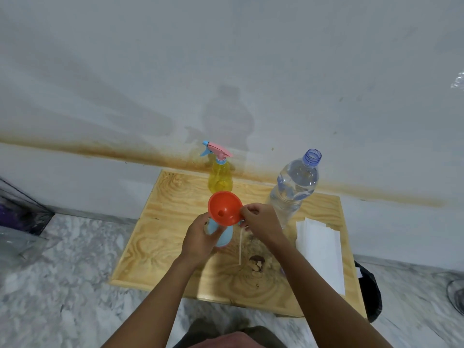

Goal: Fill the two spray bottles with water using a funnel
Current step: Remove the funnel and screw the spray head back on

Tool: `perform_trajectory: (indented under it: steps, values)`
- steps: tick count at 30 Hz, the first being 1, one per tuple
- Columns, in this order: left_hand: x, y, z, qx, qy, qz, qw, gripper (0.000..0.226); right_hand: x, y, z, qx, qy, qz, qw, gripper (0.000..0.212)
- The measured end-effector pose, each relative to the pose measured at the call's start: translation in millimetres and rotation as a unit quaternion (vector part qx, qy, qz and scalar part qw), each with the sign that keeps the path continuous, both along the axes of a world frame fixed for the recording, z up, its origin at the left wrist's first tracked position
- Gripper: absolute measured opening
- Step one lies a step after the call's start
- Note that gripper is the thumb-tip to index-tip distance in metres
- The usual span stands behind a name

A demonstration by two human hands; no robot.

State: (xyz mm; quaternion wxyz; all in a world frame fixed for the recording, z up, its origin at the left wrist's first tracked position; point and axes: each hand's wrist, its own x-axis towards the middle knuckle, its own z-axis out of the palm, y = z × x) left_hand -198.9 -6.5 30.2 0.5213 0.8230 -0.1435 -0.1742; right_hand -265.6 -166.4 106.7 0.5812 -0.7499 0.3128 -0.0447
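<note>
An orange funnel (225, 208) sits in the neck of a light blue spray bottle (224, 236) near the middle of the wooden table (155, 237). My left hand (202, 238) grips the blue bottle's body. My right hand (259, 222) pinches the funnel's right rim. A yellow spray bottle (220, 178) with a pink and blue trigger head stands at the table's far edge. A large clear water bottle (293, 187), uncapped, stands to the right of the funnel. A thin white tube (240, 247) lies on the table just right of the blue bottle.
White paper towels (320, 254) lie on the right side of the table. A dark stain (257, 262) marks the wood near the front. A stained white wall rises right behind the table. A black bag (371, 297) hangs at the table's right edge. Marble floor surrounds it.
</note>
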Motion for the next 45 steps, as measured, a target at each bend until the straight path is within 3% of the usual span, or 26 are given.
perform_trajectory:
  steps: [2, 9, 17, 22, 28, 34, 45]
  values:
    - [0.2, 1.0, 2.8, -0.005, -0.002, -0.012, 1.000, 0.035, -4.2, 1.0, 0.0, -0.002, 0.001, -0.002, 1.000, 0.020]
    - [9.3, 3.0, -7.0, 0.032, -0.049, -0.032, 0.998, 0.058, -11.1, 9.6, 0.4, -0.019, -0.009, -0.024, 0.999, 0.019]
    - [15.3, 3.1, -10.0, 0.008, -0.045, -0.056, 0.997, 0.045, -54.3, 7.0, 0.0, -0.027, -0.100, -0.101, 0.989, 0.006]
    - [17.2, 2.1, -12.7, 0.003, -0.032, -0.047, 0.998, 0.043, -95.1, 0.1, -39.0, -0.263, -0.031, -0.088, 0.960, 0.011]
    - [21.8, 2.9, -16.7, 0.003, -0.026, -0.059, 0.998, 0.045, -101.7, 4.3, -87.4, -0.368, 0.062, 0.003, 0.928, 0.007]
    - [22.9, 2.9, -13.9, 0.009, -0.036, -0.070, 0.997, 0.039, -91.4, 5.6, -111.6, -0.410, 0.137, 0.077, 0.899, 0.013]
    - [23.1, 5.2, -14.0, 0.012, -0.020, -0.072, 0.997, 0.036, -84.7, 2.9, -134.2, -0.311, 0.226, -0.004, 0.923, 0.014]
